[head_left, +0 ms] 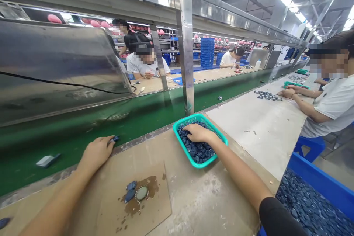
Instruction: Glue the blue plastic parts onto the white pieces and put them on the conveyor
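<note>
My left hand (97, 153) is at the edge of the green belt (149, 118), its fingers closed on a small dark blue part (115, 138). My right hand (197, 132) reaches into a teal basket (222, 136) full of dark blue parts (199, 151); its fingertips are among the parts, and what they hold, if anything, is hidden. Between my arms, a brown board (157, 210) with wet stains bears a round metal-rimmed disc (141, 193) and dark blue pieces (130, 191) touching each other beside it.
A grey and blue part (45, 160) lies on the belt at left. A metal post (186, 44) stands behind the basket. At right are a blue bin (318, 177) of dark parts and a seated person (332, 99). Other people sit across the belt.
</note>
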`<state>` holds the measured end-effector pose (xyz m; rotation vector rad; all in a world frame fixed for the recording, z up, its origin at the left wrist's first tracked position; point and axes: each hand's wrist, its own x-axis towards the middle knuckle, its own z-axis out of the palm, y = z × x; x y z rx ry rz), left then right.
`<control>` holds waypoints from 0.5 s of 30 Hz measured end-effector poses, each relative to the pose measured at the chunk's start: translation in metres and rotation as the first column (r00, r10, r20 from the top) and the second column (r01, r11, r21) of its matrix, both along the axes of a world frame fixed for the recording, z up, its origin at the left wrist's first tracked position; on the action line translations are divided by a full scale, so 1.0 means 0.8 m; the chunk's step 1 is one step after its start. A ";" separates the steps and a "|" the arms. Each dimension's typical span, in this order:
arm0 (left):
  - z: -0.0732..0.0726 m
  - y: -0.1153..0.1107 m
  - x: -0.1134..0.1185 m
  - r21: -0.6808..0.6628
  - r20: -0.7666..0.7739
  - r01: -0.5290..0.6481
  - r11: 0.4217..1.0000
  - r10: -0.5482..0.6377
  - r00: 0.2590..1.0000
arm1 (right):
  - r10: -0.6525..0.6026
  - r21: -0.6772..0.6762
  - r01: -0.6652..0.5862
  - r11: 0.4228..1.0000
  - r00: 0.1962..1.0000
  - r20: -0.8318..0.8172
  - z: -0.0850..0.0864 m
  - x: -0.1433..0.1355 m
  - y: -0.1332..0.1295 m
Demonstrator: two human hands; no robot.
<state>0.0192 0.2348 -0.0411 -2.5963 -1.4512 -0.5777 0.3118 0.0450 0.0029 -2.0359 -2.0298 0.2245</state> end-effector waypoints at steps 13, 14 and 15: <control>-0.042 -0.008 -0.103 -0.154 0.131 -0.376 0.914 0.396 0.909 | 0.123 0.060 -0.121 0.991 0.992 -0.024 -0.035 0.042 0.015; -0.046 -0.011 -0.106 -0.159 0.150 -0.397 0.904 0.419 0.895 | 0.117 0.101 -0.111 0.989 0.992 -0.051 -0.039 0.045 0.015; -0.048 -0.014 -0.107 -0.162 0.168 -0.407 0.899 0.432 0.886 | 0.105 0.148 -0.092 0.985 0.991 -0.078 -0.042 0.047 0.015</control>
